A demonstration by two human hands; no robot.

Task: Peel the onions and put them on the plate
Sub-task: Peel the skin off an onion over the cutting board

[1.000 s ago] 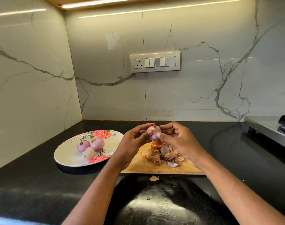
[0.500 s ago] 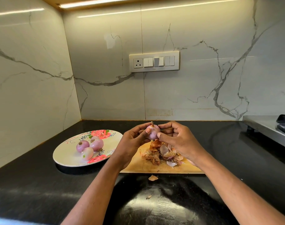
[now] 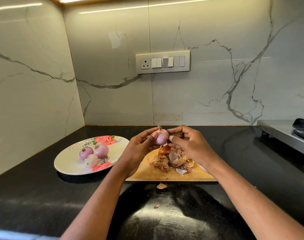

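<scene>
Above the cutting board (image 3: 170, 176), left hand (image 3: 139, 149) grips a small, light, likely slippery onion (image 3: 162, 138) by its sides; right hand (image 3: 191, 146) apparently pinches its skin.

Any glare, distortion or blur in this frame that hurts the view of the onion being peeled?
Head view: the light strips reflect as bright streaks on the marble wall, and a large sheen covers the near black counter; wide-angle bending curves the left wall; the onion in both hands, the plate and the peels are evenly lit and sharp.
</scene>
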